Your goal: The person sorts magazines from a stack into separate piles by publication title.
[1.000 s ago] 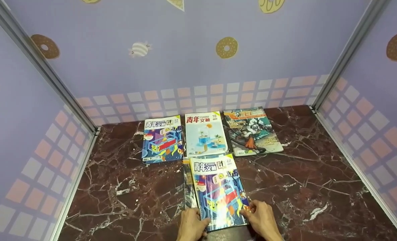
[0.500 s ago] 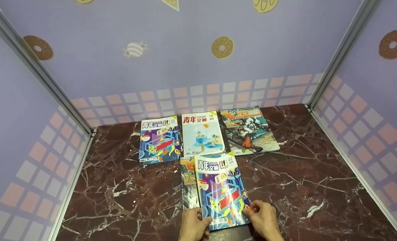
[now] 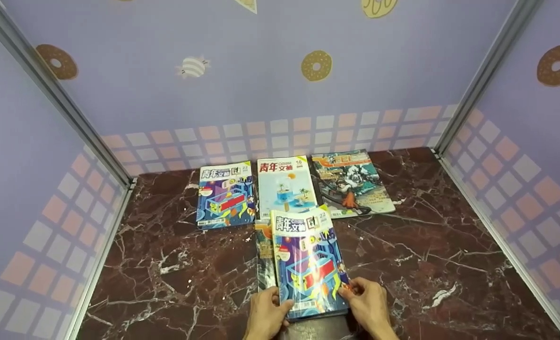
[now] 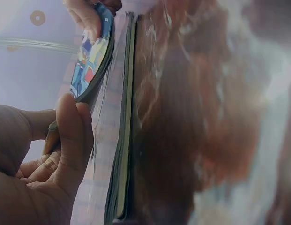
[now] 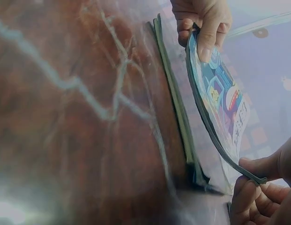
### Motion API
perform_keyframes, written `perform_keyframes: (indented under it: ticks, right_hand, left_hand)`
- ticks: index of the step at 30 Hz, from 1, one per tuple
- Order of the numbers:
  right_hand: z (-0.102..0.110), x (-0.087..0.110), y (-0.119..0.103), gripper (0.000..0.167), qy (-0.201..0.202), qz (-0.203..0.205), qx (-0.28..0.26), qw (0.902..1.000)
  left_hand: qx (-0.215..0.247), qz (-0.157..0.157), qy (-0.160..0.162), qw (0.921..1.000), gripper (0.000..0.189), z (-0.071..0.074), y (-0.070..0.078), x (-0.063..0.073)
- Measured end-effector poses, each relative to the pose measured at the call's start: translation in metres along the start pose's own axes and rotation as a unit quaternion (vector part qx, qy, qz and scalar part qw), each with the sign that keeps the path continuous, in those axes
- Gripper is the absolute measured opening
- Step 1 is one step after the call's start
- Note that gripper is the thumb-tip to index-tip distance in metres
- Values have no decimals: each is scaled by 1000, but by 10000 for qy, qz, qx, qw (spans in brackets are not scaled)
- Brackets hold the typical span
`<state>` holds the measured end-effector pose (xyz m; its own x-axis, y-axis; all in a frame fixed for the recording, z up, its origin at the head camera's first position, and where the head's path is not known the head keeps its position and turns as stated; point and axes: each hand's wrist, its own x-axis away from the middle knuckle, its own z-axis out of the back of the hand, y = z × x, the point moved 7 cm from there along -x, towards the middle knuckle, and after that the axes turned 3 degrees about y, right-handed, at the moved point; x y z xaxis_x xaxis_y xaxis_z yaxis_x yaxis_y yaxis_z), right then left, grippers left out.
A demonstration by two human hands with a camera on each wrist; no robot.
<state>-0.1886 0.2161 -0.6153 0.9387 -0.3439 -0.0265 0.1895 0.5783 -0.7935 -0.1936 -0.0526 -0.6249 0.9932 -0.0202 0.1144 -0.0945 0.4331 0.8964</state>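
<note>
Both hands pinch one glossy magazine (image 3: 308, 271) with a blue and purple cartoon cover by its near corners. My left hand (image 3: 265, 314) has the left corner, thumb on the cover. The right corner is between the thumb and fingers of my right hand (image 3: 370, 302). In the right wrist view the held magazine (image 5: 219, 101) bows and stands apart from a thin stack of magazines (image 5: 175, 105) lying on the table. From the head view it covers most of that stack, leaving a strip of a dark magazine (image 3: 264, 252) with an orange title showing at its left.
Behind lie three magazines in a row: a blue and purple one (image 3: 225, 198), a white one (image 3: 284, 184) with a beach picture, and a dark comic-style one (image 3: 350, 184). Lilac panels (image 3: 261, 94) wall in the dark red marble table (image 3: 180, 283) at the back and sides.
The held magazine has moved slightly away from the body, and its top now overlaps the lower edge of the white magazine. Both hands keep their pinch; the back row stays put.
</note>
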Motion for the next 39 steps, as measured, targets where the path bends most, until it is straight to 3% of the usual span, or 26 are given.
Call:
perform_keyframes:
  ticks: [7, 21, 30, 39]
  right_hand:
    - [-10, -5, -18, 20, -63, 263, -307, 9992]
    - [-42, -26, -55, 19, -81, 759, -594, 9953]
    - [-60, -49, -87, 19, -210, 1164, -682, 9906]
    - [-87, -67, -115, 12, -234, 1461, -727, 9863]
  left_hand:
    - [205, -146, 141, 9996, 52, 19, 2, -5]
    - [-66, -355, 977, 9946, 46, 63, 3, -23]
    - [37, -404, 1070, 9934, 46, 92, 7, -45]
    - [-184, -368, 1282, 9909, 49, 123, 5, -65]
